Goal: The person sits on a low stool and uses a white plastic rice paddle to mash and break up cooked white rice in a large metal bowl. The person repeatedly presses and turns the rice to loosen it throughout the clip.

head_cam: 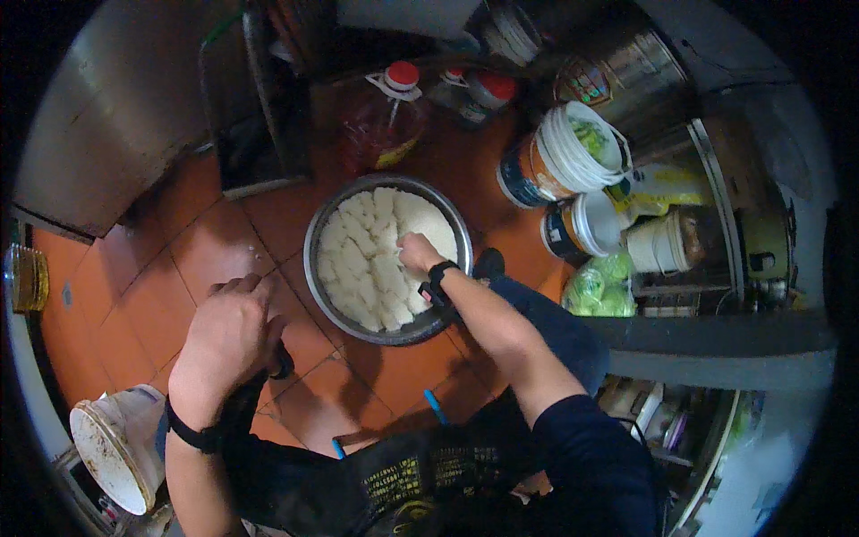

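Note:
A round metal basin (pixel 314 290) stands on the tiled floor before me. It holds a white, grainy mass like rice (pixel 356 262), broken by grooves on its left and middle, smoother at upper right. My right hand (pixel 419 252), with a black wrist strap and small device behind it, reaches in from the right. Its fingers are curled down at the mass; whether they hold anything is hidden. Left of the basin, my left hand (pixel 231 322) hangs bent over my knee, away from the basin. Its fingers point away from me and their inner side is out of sight.
Right of the basin are a white bucket with greens (pixel 597 144), a smaller bucket (pixel 597 225) and bagged green vegetables (pixel 597 288). Behind it stands a large red-capped plastic jug (pixel 392 121). A dirty white bucket (pixel 111 456) sits at lower left. Steel cabinet (pixel 114 121) at upper left.

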The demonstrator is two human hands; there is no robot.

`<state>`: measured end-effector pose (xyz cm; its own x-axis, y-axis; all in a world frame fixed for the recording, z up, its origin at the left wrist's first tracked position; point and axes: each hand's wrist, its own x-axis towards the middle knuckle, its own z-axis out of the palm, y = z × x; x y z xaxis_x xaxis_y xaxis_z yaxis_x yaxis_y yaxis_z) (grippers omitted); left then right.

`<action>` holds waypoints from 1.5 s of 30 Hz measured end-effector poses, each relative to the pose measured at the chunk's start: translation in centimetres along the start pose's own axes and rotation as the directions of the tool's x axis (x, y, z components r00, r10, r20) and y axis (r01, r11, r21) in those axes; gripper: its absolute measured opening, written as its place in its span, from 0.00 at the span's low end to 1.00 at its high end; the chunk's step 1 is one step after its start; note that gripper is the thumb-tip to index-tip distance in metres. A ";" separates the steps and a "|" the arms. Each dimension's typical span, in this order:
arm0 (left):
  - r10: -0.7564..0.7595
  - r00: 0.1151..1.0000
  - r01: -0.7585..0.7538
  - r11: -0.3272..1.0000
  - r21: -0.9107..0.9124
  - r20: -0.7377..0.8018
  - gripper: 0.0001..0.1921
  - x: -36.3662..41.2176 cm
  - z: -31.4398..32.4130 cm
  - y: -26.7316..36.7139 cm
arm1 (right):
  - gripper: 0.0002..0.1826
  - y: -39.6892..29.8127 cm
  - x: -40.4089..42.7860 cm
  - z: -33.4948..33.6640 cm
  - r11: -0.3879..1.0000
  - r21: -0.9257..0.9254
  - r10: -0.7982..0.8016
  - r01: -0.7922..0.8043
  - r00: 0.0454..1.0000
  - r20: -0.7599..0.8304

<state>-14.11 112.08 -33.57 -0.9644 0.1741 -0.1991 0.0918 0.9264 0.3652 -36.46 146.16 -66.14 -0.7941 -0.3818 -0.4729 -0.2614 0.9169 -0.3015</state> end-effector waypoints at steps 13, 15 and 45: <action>0.004 1.000 -0.003 0.998 -0.061 0.008 0.24 -0.7 -1.0 0.0 | 0.19 -1.6 -10.7 -15.4 0.954 -0.296 0.017 0.041 0.982 0.191; 0.062 0.993 -0.068 0.996 -0.060 -0.105 0.21 -0.6 -0.9 0.2 | 0.15 -1.6 -10.4 -14.4 0.956 -0.287 -0.021 0.063 0.989 0.147; -0.015 0.998 0.019 0.997 -0.075 0.056 0.25 0.2 -1.3 1.0 | 0.17 -0.5 -15.8 -14.4 0.990 -0.140 0.028 0.011 0.962 0.271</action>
<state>-14.49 112.60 -32.11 -0.9502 0.1789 -0.2554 0.0545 0.9018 0.4288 -31.64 153.38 -46.61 -0.6228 -0.3730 -0.6877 -0.3443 0.9200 -0.1873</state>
